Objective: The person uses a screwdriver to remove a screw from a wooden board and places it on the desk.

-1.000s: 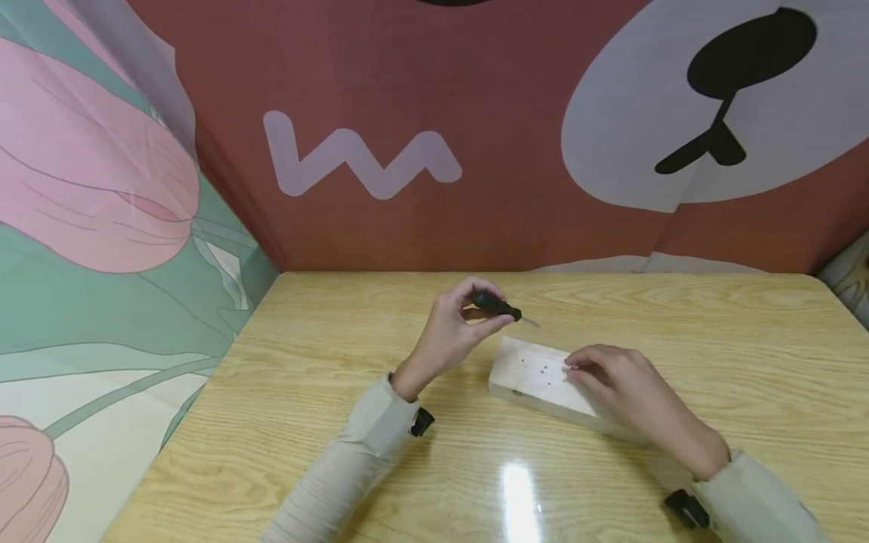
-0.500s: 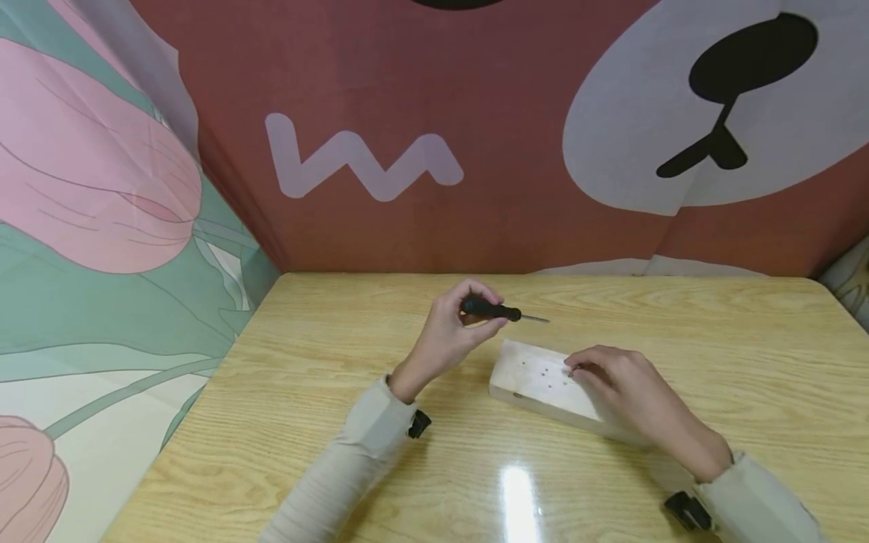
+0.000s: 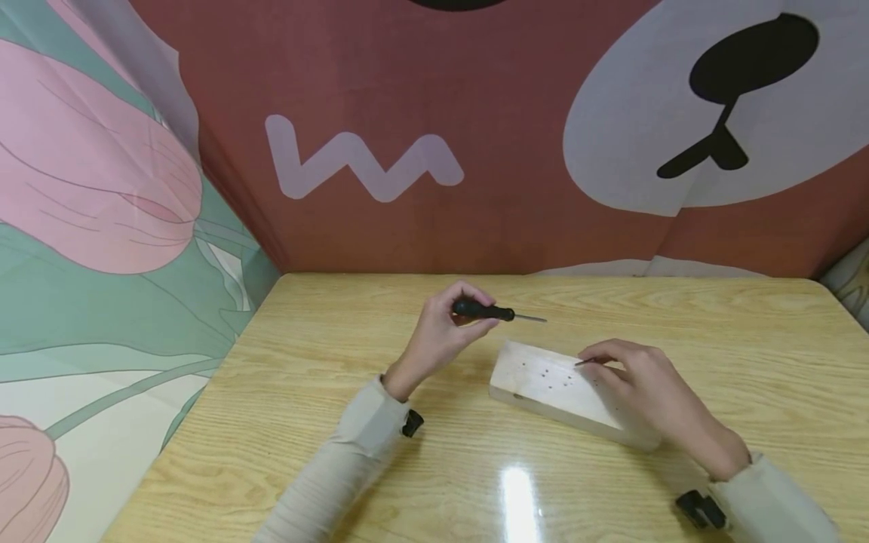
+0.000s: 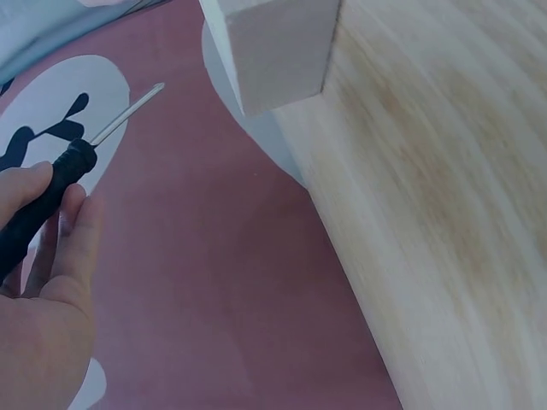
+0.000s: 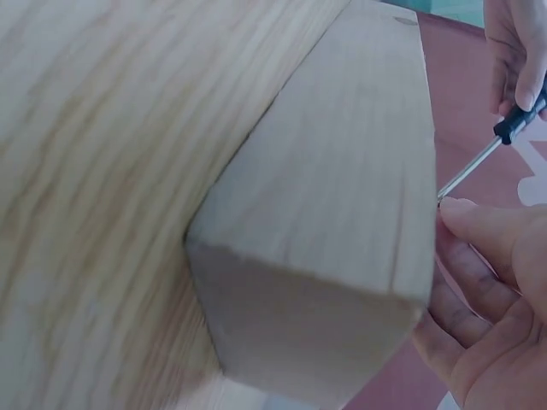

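My left hand (image 3: 434, 335) holds a small black-handled screwdriver (image 3: 475, 308) above the table, thumb and fingers round the handle. Its bare metal shaft points right, nearly level, apart from the wood. A pale wooden block (image 3: 577, 403) lies flat on the table, with several small dark holes or screw heads in its top; which they are is too small to tell. Over the block's far edge, my right hand (image 3: 655, 388) pinches a thin, dark screw (image 3: 585, 363) between thumb and forefinger. In the right wrist view the screw is mostly hidden by the thumb (image 5: 479, 220).
The wood-grain table (image 3: 305, 362) spreads around the block on all sides. Behind it stands a red-brown printed cloth (image 3: 407, 234), and a floral one (image 3: 102, 226) hangs at the left. A bright reflection lies on the table's front.
My right hand has risen off the block's top and shifted right, and the pinched screw now shows. My left hand has drifted slightly left; the screwdriver has swung to point more level.
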A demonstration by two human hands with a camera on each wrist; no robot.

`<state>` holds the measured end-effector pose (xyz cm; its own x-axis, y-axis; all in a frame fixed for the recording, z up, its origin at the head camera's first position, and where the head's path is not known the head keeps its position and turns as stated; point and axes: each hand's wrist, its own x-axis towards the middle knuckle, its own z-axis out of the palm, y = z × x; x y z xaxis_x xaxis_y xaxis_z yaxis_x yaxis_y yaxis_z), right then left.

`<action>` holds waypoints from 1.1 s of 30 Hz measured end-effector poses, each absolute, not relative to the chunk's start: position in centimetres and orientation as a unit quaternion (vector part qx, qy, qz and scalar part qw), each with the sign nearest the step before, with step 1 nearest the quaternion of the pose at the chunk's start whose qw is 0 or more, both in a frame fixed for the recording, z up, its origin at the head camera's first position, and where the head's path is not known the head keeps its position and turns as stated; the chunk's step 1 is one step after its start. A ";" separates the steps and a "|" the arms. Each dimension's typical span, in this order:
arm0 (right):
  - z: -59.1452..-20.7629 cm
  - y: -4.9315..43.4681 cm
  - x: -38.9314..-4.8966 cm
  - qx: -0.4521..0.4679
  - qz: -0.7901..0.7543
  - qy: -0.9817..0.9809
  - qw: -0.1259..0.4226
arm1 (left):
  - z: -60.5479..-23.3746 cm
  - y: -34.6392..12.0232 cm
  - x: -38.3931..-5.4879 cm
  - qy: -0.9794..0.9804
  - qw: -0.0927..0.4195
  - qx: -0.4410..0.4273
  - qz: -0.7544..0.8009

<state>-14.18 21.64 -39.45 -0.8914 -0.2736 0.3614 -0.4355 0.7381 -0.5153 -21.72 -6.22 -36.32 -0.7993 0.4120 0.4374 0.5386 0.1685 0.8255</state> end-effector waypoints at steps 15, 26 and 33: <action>-39.5 23.9 -14.2 0.153 0.272 -0.940 0.141 | -37.1 -7.5 -22.6 -0.762 0.059 -0.317 -0.561; -39.6 25.7 -14.3 0.149 0.261 -0.938 0.176 | -37.2 -8.5 -23.2 -0.776 0.062 -0.312 -0.545; -39.9 26.9 -14.5 0.137 0.258 -0.938 0.185 | -37.5 -8.9 -23.5 -0.778 0.061 -0.311 -0.542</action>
